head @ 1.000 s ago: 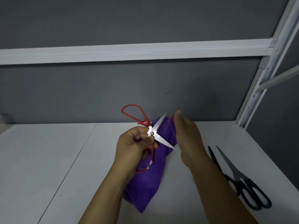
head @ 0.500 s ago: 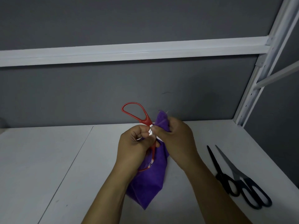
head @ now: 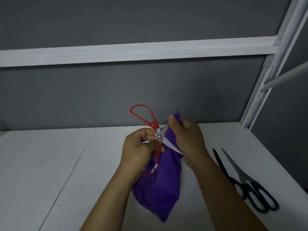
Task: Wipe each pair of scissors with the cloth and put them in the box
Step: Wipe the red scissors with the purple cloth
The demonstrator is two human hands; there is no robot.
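Mid-wipe on the red scissors (head: 152,129), blades splayed open, held up over the table (head: 50,164) near the middle of the view. Left hand (head: 140,149) clenched around the pivot and lower handle loop; upper red loop sticking up free. Right hand (head: 188,135) pinching the purple cloth (head: 160,185) around the upper blade, fingers closed on fabric; lower blade bare and crossing in front of the cloth toward the right wrist. Rest of cloth hanging down between the forearms, tip at or just above the table, contact hard to judge. Progress by the look of it: early. One pair under wipe, not finished. Black scissors (head: 246,182) lying open on the table to the right, just beside the right forearm, apparently untouched. No box anywhere in view, so nothing confirmed stowed and drop-off location unknown; likely out of frame. Left to do: finish both red blades, stow, then repeat for the black pair. Surroundings: grey back wall, white shelf rail (head: 133,52) overhead, white upright post (head: 260,90) at right rear. Table otherwise bare, no obstruction to reaching the black pair. Main hazard: exposed lower blade close to the right wrist, and open black blades pointing away along the right edge.
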